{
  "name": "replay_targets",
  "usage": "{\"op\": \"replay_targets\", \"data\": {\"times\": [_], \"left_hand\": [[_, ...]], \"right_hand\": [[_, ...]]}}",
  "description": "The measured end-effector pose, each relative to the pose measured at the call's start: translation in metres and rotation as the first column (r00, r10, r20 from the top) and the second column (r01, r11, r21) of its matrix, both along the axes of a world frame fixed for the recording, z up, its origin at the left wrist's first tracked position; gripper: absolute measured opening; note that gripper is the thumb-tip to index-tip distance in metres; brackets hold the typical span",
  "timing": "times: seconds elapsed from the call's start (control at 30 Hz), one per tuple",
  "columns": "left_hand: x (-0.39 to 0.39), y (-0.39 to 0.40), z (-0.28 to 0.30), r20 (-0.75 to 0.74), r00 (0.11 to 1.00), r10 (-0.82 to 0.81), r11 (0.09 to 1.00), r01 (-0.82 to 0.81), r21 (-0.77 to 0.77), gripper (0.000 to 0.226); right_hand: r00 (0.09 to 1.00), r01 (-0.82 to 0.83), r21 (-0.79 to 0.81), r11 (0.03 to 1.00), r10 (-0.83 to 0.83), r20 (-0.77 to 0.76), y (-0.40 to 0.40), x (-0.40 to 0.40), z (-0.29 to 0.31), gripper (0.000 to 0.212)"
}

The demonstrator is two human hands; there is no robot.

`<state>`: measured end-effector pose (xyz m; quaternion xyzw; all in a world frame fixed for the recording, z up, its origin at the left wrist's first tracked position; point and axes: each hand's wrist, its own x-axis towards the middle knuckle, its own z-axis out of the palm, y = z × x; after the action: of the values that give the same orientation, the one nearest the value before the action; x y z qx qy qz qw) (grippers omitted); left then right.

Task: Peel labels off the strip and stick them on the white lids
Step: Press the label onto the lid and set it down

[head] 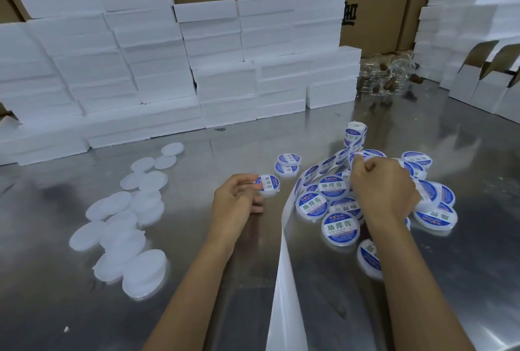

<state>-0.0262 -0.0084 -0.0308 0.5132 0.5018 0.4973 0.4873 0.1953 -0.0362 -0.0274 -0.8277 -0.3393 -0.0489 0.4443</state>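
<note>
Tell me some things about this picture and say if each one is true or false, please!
1. The left hand holds a lid that already has a label. True.
2. The plain white lids lie to the right of both hands. False: they lie on the left; the labelled lids are piled on the right.
3. The right hand has its fingers curled at the label strip. True.
4. The table is made of wood. False: it is shiny metal.
5. White foam blocks are stacked at the back. True.
</note>
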Motion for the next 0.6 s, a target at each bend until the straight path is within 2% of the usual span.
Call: {"op": "replay_targets", "data": {"times": [0.1,0.4,0.5,0.6], "left_hand": [[-0.001,0.002,0.000,0.003,1.000,0.007,1.000,-0.007,-0.011,0.026],[-0.003,0.006,0.000,0.048,0.998,0.036,0.999,-0.034,-0.041,0.023],[-0.010,0.014,-0.002,0.050,0.990,0.135,0.991,-0.134,-0.012,0.027],[-0.025,0.027,-0.005,0.036,0.961,0.273,0.961,-0.274,0.021,0.031]], "right_hand": [[1.000,-0.018,-0.037,0.999,0.018,0.013,-0.001,0.000,-0.001,0.051],[0.981,-0.163,-0.013,0.987,0.163,0.100,0.002,-0.020,0.002,0.045],[0.949,-0.268,0.022,0.963,0.260,0.180,0.001,-0.039,0.007,0.039],[0.876,-0.432,0.057,0.900,0.405,0.261,0.004,-0.068,0.015,0.030]]}}
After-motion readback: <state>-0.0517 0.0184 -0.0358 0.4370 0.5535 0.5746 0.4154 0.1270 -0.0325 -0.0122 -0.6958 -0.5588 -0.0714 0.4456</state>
